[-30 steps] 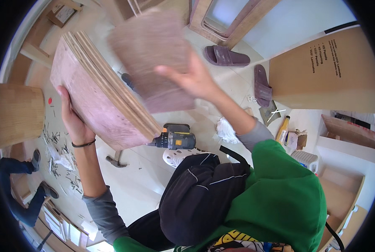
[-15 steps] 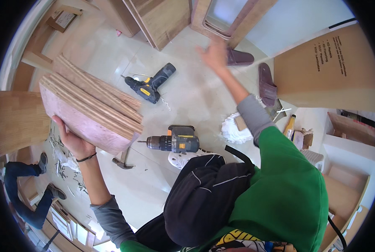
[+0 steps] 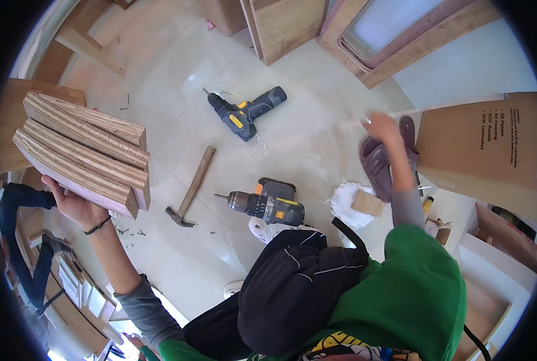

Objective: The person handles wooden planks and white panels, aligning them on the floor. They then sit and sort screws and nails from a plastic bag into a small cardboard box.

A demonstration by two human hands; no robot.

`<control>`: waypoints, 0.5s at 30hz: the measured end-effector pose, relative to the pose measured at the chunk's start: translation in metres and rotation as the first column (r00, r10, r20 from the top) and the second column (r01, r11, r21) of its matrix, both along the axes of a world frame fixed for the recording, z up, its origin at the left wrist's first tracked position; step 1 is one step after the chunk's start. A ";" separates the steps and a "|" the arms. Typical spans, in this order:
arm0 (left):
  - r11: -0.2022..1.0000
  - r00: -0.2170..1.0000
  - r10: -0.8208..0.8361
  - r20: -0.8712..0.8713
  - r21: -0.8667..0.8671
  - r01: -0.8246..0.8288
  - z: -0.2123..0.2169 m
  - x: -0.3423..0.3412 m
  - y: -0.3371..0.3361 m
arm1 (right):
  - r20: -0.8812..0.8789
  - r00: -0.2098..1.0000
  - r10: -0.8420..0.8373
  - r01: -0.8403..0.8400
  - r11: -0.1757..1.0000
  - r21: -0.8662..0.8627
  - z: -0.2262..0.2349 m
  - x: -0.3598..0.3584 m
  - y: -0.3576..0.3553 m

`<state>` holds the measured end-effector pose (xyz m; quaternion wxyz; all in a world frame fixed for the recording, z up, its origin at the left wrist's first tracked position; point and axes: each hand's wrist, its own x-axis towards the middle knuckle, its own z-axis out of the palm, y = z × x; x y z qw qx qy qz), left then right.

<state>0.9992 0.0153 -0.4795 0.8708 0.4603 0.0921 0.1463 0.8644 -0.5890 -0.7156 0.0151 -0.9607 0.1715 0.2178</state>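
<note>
While raised: plywood stack (image 3: 85,153) (left hand (image 3: 76,204))

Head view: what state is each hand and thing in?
Left hand: raised, palm under the plywood stack.
Plywood stack: held up, boards lying flat on each other.
Right hand: empty, fingers spread, blurred.
Hammer: lying on floor.
Blue drill: lying on its side.
Orange drill: lying on its side.
</note>
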 end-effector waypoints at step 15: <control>0.884 0.869 -0.453 0.196 -0.023 0.466 0.001 -0.063 0.087 | 0.539 0.792 0.287 -0.423 0.894 0.145 -0.105 0.199 0.134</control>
